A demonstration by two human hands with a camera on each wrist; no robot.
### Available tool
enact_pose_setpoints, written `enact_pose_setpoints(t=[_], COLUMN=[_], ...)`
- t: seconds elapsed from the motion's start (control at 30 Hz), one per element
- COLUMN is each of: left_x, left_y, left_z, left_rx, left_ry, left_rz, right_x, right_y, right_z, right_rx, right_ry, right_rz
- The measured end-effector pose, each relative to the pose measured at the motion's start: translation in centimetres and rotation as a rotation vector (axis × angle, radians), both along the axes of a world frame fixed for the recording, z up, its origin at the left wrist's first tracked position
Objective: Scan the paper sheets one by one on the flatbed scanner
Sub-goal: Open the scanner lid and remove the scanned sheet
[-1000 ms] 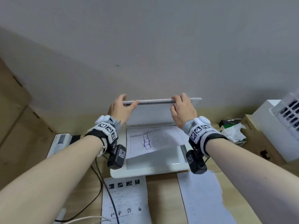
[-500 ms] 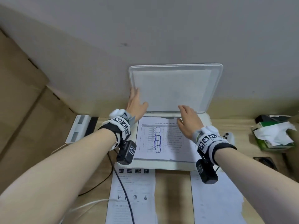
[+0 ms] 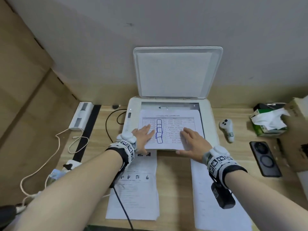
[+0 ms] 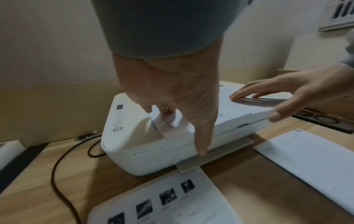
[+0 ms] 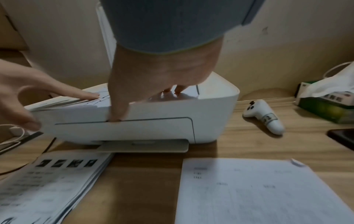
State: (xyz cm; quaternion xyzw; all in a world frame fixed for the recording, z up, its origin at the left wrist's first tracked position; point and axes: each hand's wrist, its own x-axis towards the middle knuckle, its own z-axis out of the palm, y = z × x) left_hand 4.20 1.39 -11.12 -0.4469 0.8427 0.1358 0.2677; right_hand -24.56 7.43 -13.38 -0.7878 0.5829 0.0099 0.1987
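White paper sheet [image 3: 171,129] lies printed side up on the flatbed scanner [image 3: 210,124], mid-frame; left hand [image 3: 144,135] and right hand [image 3: 193,142] press it flat-fingered, gripping nothing. Lift both near corners evenly.

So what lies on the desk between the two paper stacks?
Only bare wooden desk between the left stack and right stack, seen in the head view.

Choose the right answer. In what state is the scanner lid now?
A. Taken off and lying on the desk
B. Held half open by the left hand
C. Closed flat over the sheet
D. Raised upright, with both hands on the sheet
D: the scanner lid stands upright at the back, while the left hand and the right hand lie flat on the sheet on the glass.
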Motion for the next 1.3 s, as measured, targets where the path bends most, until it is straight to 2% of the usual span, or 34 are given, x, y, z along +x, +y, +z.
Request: enact_pose_setpoints(t=[0.1, 0.23, 0.37, 0.53, 0.67, 0.77, 0.97, 1.13, 1.3], left_x=[-0.4, 0.3, 1.5, 2.8, 2.4, 1.7, 0.1, -0.2, -0.7], left_y=[2.9, 4.5, 4.2, 1.2, -1.3, -3.1, -8.7, -11.4, -12.0], left_z=[1.0, 2.6, 4.6, 6.5, 6.7, 5.8, 1.6, -1.1, -2.2], left_rx=[-0.026, 0.053, -0.018, 0.044, 0.050, 0.036, 0.010, -0.084, -0.209], left_ry=[0.097, 0.361, 0.642, 0.821, 0.807, 0.720, 0.538, 0.593, 0.673], left_rz=[0.011, 0.236, 0.477, 0.756, 0.790, 0.777, 0.765, 0.756, 0.797], right_x=[1.0, 1.8, 1.1, -0.5, -1.6, -1.5, -2.4, -2.9, -3.1], right_y=[2.5, 3.5, 3.8, 1.5, -1.5, -3.8, -10.3, -14.4, -15.0], right_z=[0.3, 2.5, 6.8, 10.4, 10.1, 8.5, 2.8, -0.3, -1.0], right_rx=[-0.062, -0.083, -0.127, -0.183, -0.185, -0.144, -0.090, -0.098, -0.176], right_ry=[0.044, 0.005, -0.028, -0.283, -0.280, -0.216, -0.203, -0.125, -0.171], right_rz=[-0.032, -0.158, -0.360, -0.557, -0.624, -0.642, -0.636, -0.570, -0.676])
